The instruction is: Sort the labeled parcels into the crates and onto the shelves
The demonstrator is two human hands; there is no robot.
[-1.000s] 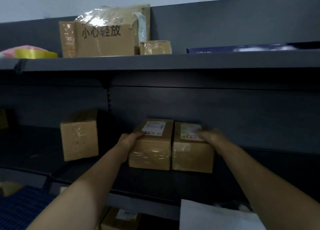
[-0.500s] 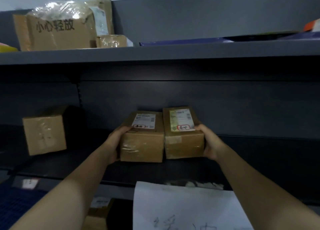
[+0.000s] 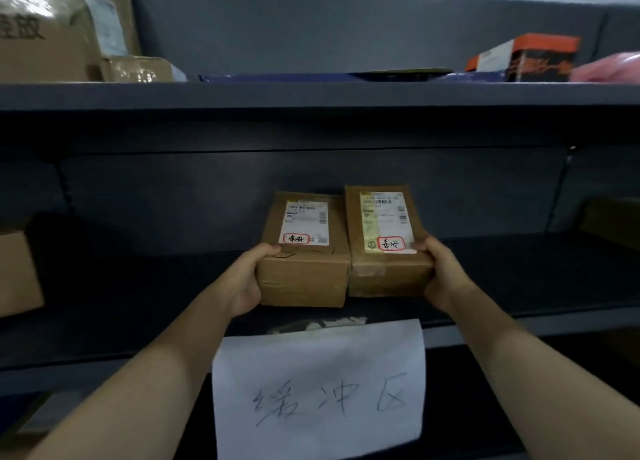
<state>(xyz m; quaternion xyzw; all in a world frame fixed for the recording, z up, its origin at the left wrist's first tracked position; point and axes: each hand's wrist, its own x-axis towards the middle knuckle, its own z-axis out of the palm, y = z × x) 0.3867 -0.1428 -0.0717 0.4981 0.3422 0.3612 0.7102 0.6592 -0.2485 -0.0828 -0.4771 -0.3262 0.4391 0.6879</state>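
Two small brown cardboard parcels sit side by side on the dark middle shelf (image 3: 519,279), touching each other. The left parcel (image 3: 304,272) carries a white label with a red-ringed handwritten mark; my left hand (image 3: 246,283) grips its left side. The right parcel (image 3: 388,269) bears a white and yellow label with a similar red-ringed mark; my right hand (image 3: 443,276) holds its right side. Both parcels are pressed together between my hands.
A white paper sign (image 3: 318,390) with handwritten characters hangs from the shelf edge below the parcels. Another brown box (image 3: 17,272) stands at the far left of the same shelf. The top shelf (image 3: 311,94) holds taped cartons (image 3: 52,33), an orange-and-black box (image 3: 530,57) and flat blue packets.
My view has shifted right and closer. My right hand moved from the top of the right parcel to its right side, and both parcels now sit squeezed together between my hands.
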